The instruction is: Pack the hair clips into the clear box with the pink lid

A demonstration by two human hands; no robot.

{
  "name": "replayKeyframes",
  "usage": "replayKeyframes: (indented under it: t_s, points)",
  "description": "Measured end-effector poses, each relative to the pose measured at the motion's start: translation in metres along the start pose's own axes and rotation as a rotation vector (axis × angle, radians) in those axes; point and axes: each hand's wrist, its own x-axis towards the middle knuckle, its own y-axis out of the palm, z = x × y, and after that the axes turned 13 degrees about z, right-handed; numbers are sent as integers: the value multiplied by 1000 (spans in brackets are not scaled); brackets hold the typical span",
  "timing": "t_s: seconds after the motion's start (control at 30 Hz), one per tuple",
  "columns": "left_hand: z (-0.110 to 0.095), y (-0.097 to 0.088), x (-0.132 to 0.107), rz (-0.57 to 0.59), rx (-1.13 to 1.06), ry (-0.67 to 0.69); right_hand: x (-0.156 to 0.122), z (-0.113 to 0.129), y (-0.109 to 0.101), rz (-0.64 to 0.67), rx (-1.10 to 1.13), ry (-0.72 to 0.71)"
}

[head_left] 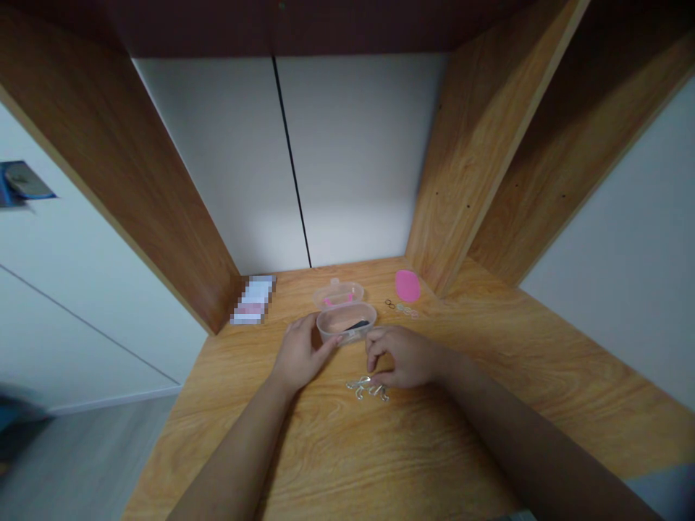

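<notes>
A small clear oval plastic box (331, 327) stands open on the wooden desk (489, 391) with a dark clip (358, 325) inside. Its clear lid (339, 294), with pink latches, lies just behind it. My left hand (301, 356) rests beside the box, its fingers touching the box's left front wall. My right hand (405, 358) sits to the right of the box, fingers curled down in a pinch over several silver hair clips (368, 388) lying on the desk. Its thumb and fingertip meet at one of the clips.
A pink oval item (407, 285) lies at the back right, with small hair ties (399, 306) in front of it. A blurred packet (253, 299) sits at the back left. Wooden side panels (461, 174) wall in the desk on both sides.
</notes>
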Motion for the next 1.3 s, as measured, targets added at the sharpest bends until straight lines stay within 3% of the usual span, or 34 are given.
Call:
replayKeyframes:
  t_s: [0.3, 0.53, 0.83, 1.3]
  points:
    - [-2, -1, 0, 0, -13, -5, -4, -6, -4, -16, 182, -17]
    - [-1, -1, -1, 5, -9, -10, -16, -15, -16, 118, 287, 61]
    - [-2, -2, 0, 4, -10, -12, -18, -16, -16, 200, 263, 153]
    - [-4, -3, 0, 10, -9, -21, -22, -21, -18, 183, 223, 260]
